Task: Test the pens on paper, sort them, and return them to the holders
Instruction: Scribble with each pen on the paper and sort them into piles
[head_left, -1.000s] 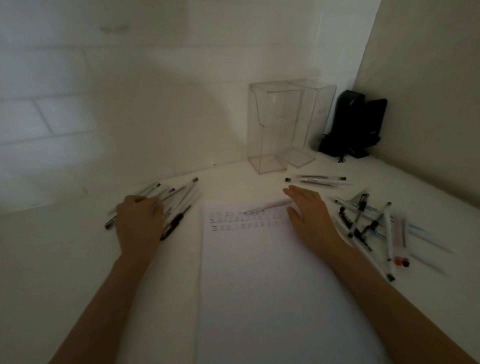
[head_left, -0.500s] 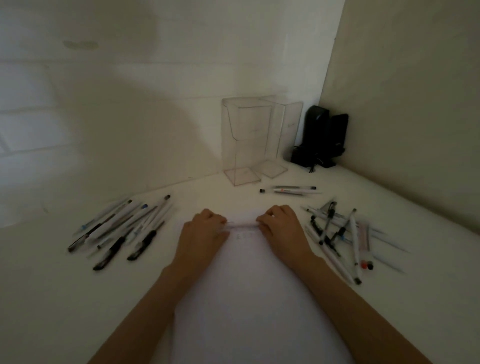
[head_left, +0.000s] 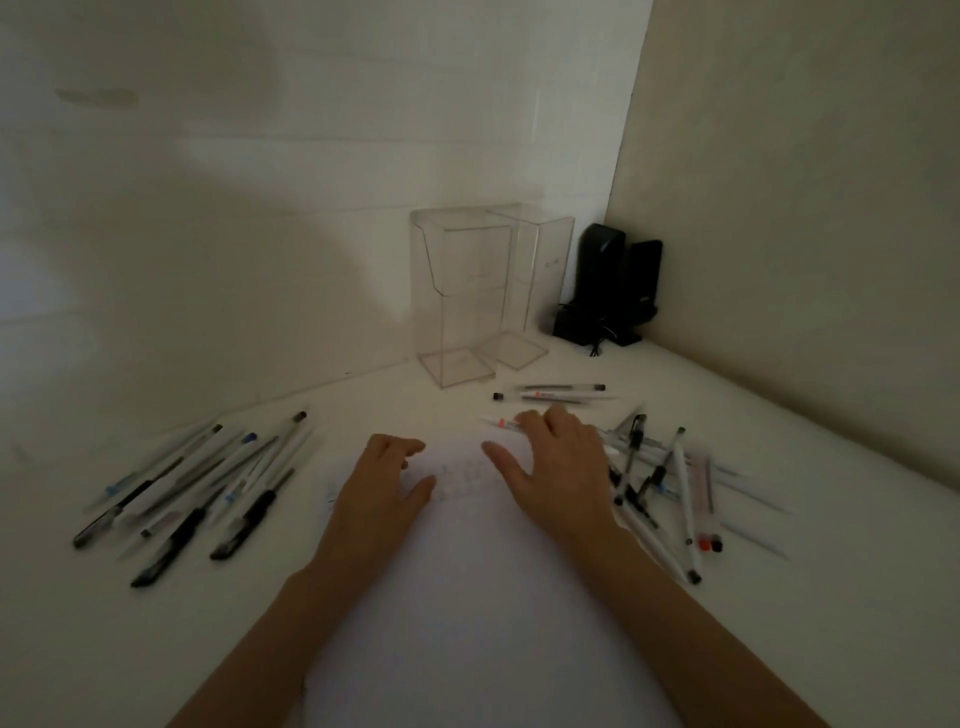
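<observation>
Paper (head_left: 467, 613) lies flat at the centre of the counter (head_left: 104, 654); the faint scribble rows near its top edge are illegible. Left hand (head_left: 379, 486) rests on it, fingers loosely curled, gripping nothing visible. Right hand (head_left: 563, 467) has its fingers spread apart, tips touching a white pen (head_left: 500, 422) with a red mark. Left pen group (head_left: 197, 488), right pen heap (head_left: 662, 483); clear holders (head_left: 460, 296) stand upright behind. Blur obscures the pen labels.

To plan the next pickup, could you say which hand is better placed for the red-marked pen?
The right hand: its fingers lie on that pen; the left hand rests on the paper.
</observation>
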